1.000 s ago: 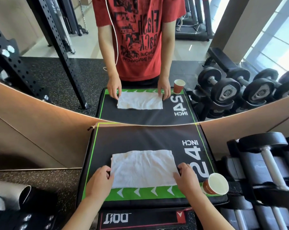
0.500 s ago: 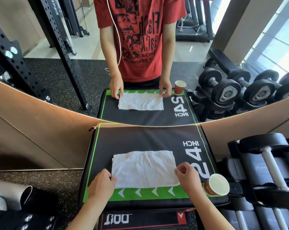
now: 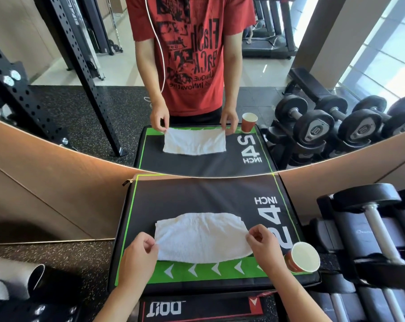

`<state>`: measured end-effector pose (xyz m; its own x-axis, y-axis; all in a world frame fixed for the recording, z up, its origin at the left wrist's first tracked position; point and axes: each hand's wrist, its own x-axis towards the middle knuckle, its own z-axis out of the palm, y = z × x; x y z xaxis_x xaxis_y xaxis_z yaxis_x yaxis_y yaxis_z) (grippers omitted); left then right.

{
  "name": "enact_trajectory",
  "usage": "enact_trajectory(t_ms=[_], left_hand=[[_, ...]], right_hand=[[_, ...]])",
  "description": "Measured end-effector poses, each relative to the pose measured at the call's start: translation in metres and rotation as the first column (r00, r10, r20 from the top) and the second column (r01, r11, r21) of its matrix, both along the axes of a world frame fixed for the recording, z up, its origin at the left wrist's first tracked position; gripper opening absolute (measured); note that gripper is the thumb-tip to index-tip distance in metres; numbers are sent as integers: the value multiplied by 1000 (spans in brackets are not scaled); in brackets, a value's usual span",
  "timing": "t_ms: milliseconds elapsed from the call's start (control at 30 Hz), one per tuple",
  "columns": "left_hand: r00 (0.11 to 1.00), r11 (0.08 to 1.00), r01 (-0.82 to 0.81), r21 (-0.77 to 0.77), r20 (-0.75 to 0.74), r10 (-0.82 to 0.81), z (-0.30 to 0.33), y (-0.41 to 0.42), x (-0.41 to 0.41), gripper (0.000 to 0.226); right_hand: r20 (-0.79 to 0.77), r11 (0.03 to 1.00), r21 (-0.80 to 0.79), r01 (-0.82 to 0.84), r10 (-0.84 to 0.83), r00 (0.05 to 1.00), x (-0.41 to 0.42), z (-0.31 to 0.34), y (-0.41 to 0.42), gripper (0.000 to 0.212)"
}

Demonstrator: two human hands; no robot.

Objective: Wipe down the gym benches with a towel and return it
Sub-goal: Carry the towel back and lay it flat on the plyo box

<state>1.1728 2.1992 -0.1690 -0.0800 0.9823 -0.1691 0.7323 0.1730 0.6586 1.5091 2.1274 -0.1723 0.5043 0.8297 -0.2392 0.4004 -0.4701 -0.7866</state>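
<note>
A white towel (image 3: pixel 200 237) lies on a black padded box (image 3: pixel 197 196) with green edging and "24 INCH" printed on it. My left hand (image 3: pixel 138 254) pinches the towel's near left corner. At the near right corner my right hand (image 3: pixel 264 245) pinches the towel too. The near edge is lifted and drawn toward the far side, so the cloth bulges in the middle. A wall mirror behind the box repeats the whole scene.
A red paper cup (image 3: pixel 302 257) stands on the box's near right corner, close to my right wrist. A dumbbell rack (image 3: pixel 369 228) fills the right side. A black metal tube (image 3: pixel 34 278) lies at lower left on the speckled floor. The mirror wall (image 3: pixel 57 194) stands just behind.
Both hands went from resting at the towel's near corners to pinching them. The near edge has lifted and the flat rectangle now bulges.
</note>
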Motion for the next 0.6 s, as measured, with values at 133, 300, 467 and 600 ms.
enact_trajectory(t_ms=[133, 300, 467, 600], left_hand=[[999, 999, 48, 0, -15, -48, 0, -17, -10, 26], [993, 993, 105, -61, -54, -108, -16, -40, -24, 27], [966, 972, 226, -68, -116, -233, -17, -46, -28, 27], [928, 943, 317, -102, -169, -331, -16, -44, -33, 27]], right_hand=[[-25, 997, -18, -79, 78, 997, 4, -1, -15, 15], [66, 981, -151, -118, 129, 989, 4, -11, -31, 15], [79, 975, -175, -133, 148, 986, 3, -8, -25, 17], [105, 957, -250, -148, 178, 978, 5, -4, -23, 11]])
